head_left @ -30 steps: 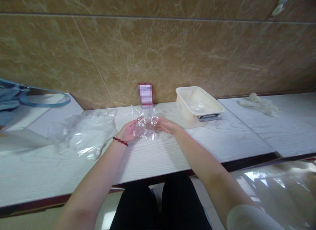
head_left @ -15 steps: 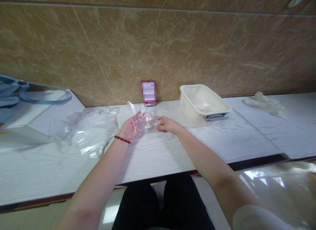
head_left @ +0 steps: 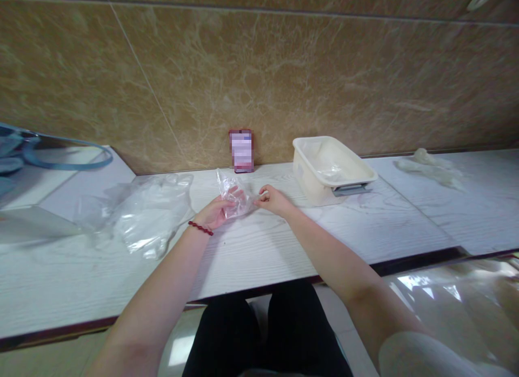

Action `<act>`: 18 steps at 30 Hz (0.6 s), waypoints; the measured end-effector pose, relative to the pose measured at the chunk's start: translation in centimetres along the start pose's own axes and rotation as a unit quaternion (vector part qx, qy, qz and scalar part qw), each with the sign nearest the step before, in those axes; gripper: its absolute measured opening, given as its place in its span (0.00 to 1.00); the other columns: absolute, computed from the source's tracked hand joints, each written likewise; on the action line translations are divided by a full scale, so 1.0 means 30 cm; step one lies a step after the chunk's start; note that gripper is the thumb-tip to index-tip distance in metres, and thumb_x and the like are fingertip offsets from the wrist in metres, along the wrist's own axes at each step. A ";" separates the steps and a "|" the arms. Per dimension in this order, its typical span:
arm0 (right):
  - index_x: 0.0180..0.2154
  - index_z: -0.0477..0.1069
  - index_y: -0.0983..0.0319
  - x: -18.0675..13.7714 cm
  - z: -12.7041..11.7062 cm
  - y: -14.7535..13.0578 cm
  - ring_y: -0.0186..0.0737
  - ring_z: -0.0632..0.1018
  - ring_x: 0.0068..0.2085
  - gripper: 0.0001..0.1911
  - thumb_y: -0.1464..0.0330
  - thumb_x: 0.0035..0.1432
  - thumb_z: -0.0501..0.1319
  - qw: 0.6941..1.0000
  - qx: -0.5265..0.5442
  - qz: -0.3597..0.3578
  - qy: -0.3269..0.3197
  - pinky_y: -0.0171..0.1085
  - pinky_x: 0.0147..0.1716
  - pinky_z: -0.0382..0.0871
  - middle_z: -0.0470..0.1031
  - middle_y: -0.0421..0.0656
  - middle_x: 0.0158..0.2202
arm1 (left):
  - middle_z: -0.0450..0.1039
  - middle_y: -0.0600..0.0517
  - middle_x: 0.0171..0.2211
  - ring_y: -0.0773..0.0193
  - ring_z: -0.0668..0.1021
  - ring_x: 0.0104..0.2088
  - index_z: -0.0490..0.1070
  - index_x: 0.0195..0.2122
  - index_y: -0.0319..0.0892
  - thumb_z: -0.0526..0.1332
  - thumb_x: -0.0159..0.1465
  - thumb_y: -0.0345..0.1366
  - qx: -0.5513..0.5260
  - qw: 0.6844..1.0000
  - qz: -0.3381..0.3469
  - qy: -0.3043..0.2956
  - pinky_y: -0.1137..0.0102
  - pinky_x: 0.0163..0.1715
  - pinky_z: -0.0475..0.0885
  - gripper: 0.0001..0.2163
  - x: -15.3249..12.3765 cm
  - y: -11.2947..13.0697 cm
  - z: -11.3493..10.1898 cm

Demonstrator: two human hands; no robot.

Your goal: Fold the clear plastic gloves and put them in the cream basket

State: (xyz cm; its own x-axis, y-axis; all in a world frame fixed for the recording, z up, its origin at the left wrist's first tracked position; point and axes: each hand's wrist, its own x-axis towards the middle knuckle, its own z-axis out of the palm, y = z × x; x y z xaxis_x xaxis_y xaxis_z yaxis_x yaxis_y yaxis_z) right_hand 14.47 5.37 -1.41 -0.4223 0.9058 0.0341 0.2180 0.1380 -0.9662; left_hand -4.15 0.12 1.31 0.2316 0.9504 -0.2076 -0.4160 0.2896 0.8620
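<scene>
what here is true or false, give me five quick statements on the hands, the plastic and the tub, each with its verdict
1. The left hand and the right hand are both on one clear plastic piece. True.
2. The red beaded bracelet is on the right wrist. False: it is on the left wrist.
3. The cream tub is closed with a lid. False: it is open at the top, with some clear plastic inside.
4. A pile of clear plastic lies to the left of the left hand. True.
5. The right hand is inside the cream tub. False: it is outside, at the clear plastic piece.
</scene>
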 end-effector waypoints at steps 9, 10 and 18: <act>0.36 0.58 0.62 -0.001 0.020 -0.026 0.32 0.70 0.36 0.19 0.65 0.42 0.62 0.996 0.054 0.012 0.069 0.32 0.37 0.64 0.69 0.42 0.36 | 0.62 0.51 0.52 0.61 0.66 0.51 0.51 0.55 0.45 0.48 0.49 0.16 -0.015 0.998 0.014 -0.054 0.61 0.51 0.62 0.32 -0.030 0.017 0.023; 0.37 0.59 0.62 -0.006 0.023 -0.040 0.32 0.70 0.38 0.17 0.62 0.46 0.59 0.994 0.091 0.031 0.055 0.33 0.38 0.64 0.69 0.44 0.38 | 0.62 0.50 0.52 0.60 0.66 0.51 0.52 0.56 0.44 0.48 0.50 0.17 -0.016 0.998 0.017 -0.056 0.62 0.51 0.62 0.31 -0.034 0.023 0.026; 0.37 0.67 0.64 -0.039 0.002 -0.098 0.36 0.73 0.35 0.31 0.49 0.55 0.37 0.913 0.331 0.183 -0.153 0.35 0.32 0.69 0.72 0.46 0.34 | 0.66 0.47 0.49 0.58 0.70 0.47 0.51 0.56 0.39 0.47 0.51 0.19 -0.031 0.997 -0.039 -0.053 0.60 0.50 0.63 0.29 -0.026 0.036 0.008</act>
State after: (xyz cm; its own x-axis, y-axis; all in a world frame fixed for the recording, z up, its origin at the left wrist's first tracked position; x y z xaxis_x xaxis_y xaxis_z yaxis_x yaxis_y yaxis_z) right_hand 14.27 3.86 1.39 -0.6758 0.6744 -0.2975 -0.1431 -0.5160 -0.8446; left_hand -4.58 -0.34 2.52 0.3549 0.9087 -0.2200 -0.4467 0.3715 0.8139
